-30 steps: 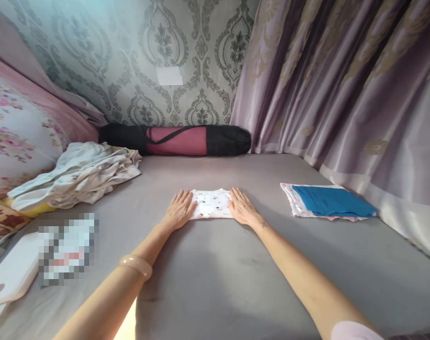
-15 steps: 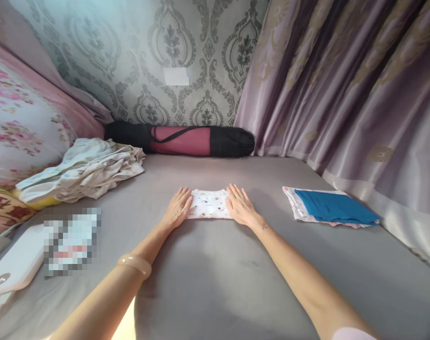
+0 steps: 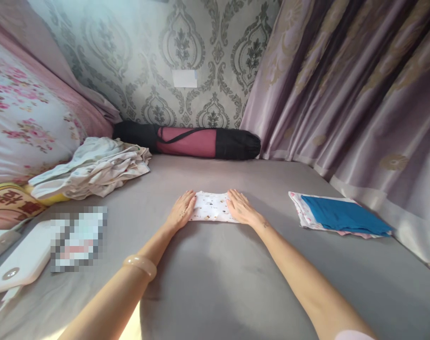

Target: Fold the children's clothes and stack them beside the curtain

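A small folded white garment (image 3: 212, 208) with a scattered print lies flat on the grey bed sheet (image 3: 215, 264) in front of me. My left hand (image 3: 182, 208) rests on its left edge, palm down, fingers stretched out. On the opposite edge lies my right hand (image 3: 241, 208), also flat with its fingers extended, covering part of that side. Neither hand grips the cloth. To the right, a folded blue cloth (image 3: 344, 216) sits on top of folded white-and-pink patterned cloth (image 3: 300, 212).
A rumpled heap of pale clothes (image 3: 94, 170) lies at the left beside a floral pillow (image 3: 27, 118). Nearer are a white device with a cable (image 3: 30, 257) and a blurred-out item (image 3: 81, 240). A black-and-maroon roll bag (image 3: 186, 141) lies along the wall; curtains (image 3: 328, 94) hang right.
The view has turned slightly left, so the surroundings appear shifted right. Both hands stay flat on the garment's side edges, with only a slight shift.
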Available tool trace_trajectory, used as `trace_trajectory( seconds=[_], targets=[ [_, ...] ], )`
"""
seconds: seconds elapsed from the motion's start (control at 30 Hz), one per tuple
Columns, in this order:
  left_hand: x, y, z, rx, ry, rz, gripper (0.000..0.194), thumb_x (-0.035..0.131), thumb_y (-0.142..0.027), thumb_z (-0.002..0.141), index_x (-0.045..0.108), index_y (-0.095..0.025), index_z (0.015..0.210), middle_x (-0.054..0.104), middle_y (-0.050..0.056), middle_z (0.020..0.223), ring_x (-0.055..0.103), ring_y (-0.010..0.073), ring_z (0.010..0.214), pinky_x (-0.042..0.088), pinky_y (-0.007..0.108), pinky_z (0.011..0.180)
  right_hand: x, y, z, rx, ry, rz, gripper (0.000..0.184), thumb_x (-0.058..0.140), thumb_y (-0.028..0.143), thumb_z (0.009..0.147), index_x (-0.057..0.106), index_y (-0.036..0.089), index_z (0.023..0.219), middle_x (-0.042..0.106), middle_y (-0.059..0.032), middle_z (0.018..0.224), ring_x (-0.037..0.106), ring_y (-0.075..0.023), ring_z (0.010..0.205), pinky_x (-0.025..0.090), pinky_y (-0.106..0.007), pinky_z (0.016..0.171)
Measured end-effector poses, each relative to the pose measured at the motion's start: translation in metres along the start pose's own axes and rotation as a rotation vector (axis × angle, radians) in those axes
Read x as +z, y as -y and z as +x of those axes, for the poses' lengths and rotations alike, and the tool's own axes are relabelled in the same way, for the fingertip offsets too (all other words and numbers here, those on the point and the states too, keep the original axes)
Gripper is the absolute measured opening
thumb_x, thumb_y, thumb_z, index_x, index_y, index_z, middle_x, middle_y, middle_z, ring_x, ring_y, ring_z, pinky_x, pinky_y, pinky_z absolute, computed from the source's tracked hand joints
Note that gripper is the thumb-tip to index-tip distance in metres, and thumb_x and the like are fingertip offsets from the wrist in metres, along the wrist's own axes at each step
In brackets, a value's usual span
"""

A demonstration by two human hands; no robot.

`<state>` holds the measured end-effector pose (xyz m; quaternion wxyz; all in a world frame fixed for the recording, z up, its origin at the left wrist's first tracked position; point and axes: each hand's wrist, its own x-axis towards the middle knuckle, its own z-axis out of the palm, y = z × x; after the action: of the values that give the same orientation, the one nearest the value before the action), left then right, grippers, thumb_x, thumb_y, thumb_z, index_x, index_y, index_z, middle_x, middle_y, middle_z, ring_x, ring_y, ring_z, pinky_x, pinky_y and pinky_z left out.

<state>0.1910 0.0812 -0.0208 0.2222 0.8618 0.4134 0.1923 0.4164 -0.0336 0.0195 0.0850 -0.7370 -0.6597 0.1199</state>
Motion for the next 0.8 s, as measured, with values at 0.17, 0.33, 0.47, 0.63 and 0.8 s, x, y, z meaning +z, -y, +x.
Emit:
trace_trajectory(
  seconds=[0.17, 0.33, 0.47, 0.63, 0.8],
  targets=[
    [0.002, 0.002, -0.001, 0.047, -0.011, 0.010, 0.057, 0.018, -0.041, 0.099, 0.045, -0.013, 0.141, 0.040, 0.010, 0.151, 0.028, 0.0193, 0.143, 0.021, 0.039, 0.118, 0.009, 0.043, 0.009, -0.218, -0.033, 0.028, 0.064, 0.016, 0.045, 0.099, 0.026, 0.009, 0.151, 0.020, -0.0104, 0.159, 0.013, -0.0219, 0.147, 0.010, -0.041, 0.120],
    [0.003, 0.003, -0.001, 0.045, 0.013, 0.013, 0.057, 0.018, -0.041, 0.098, 0.044, -0.013, 0.141, 0.040, 0.011, 0.151, 0.028, 0.0206, 0.143, 0.020, 0.042, 0.119, 0.028, 0.048, 0.014, -0.230, -0.060, 0.018, 0.061, 0.019, 0.042, 0.099, 0.031, 0.009, 0.150, 0.029, -0.0102, 0.156, 0.019, -0.0224, 0.146, 0.012, -0.039, 0.120],
    [0.000, 0.001, -0.001, 0.016, -0.024, -0.093, 0.056, 0.021, -0.041, 0.097, 0.046, -0.013, 0.139, 0.042, 0.011, 0.149, 0.030, 0.0213, 0.142, 0.022, 0.041, 0.118, 0.025, 0.045, 0.015, -0.226, -0.032, 0.023, 0.061, 0.021, 0.041, 0.099, 0.031, 0.007, 0.149, 0.028, -0.0110, 0.156, 0.019, -0.0230, 0.146, 0.013, -0.040, 0.119],
    [-0.006, -0.002, -0.002, -0.051, -0.094, -0.278, 0.057, 0.023, -0.044, 0.096, 0.049, -0.013, 0.136, 0.045, 0.011, 0.147, 0.032, 0.0216, 0.142, 0.023, 0.039, 0.118, 0.010, 0.062, 0.022, -0.168, 0.056, 0.040, 0.062, 0.019, 0.041, 0.099, 0.037, 0.005, 0.146, 0.032, -0.0144, 0.154, 0.023, -0.0265, 0.144, 0.017, -0.044, 0.118],
    [-0.009, -0.004, -0.004, -0.070, -0.126, -0.361, 0.053, 0.027, -0.044, 0.096, 0.051, -0.015, 0.133, 0.048, 0.010, 0.146, 0.035, 0.0218, 0.140, 0.025, 0.038, 0.117, 0.025, 0.086, 0.032, -0.222, -0.107, -0.006, 0.058, 0.022, 0.037, 0.100, 0.038, 0.005, 0.145, 0.034, -0.0146, 0.153, 0.024, -0.0242, 0.144, 0.015, -0.042, 0.118]
  ],
)
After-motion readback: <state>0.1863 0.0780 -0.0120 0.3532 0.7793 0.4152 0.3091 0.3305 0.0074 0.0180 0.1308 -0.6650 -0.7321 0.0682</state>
